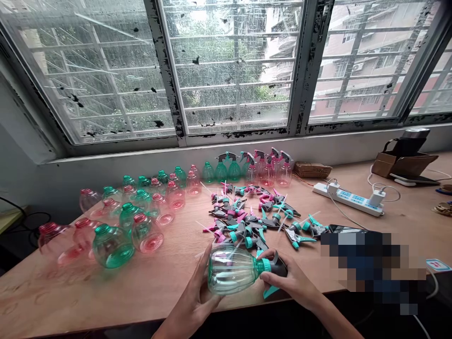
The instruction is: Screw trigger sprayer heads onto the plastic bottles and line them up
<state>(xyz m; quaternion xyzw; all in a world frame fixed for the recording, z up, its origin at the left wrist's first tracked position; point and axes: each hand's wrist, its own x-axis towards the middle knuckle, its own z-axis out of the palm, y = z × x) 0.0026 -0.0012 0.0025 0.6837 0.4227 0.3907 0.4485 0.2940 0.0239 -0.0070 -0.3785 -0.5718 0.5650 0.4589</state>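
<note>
A clear green spray bottle (233, 269) lies on its side in the air between my hands, above the table's front edge. My left hand (199, 292) wraps round its base end. At the neck, my right hand (291, 278) grips the black and teal spray head (277, 267), whose teal collar (263, 266) sits at the bottle's mouth. Whether the collar is screwed tight cannot be seen. Just beyond the bottle lies a heap of loose trigger spray heads (247, 221) in pink, teal and black, some with white tubes.
Open-topped pink and green bottles (113, 247) crowd the table's left side. Bottles with spray heads (233, 167) stand by the wall under the window. To the right are a white power strip (349, 197) with cables, a brown package (312, 169), an open cardboard box (402, 162) and a blurred-out patch.
</note>
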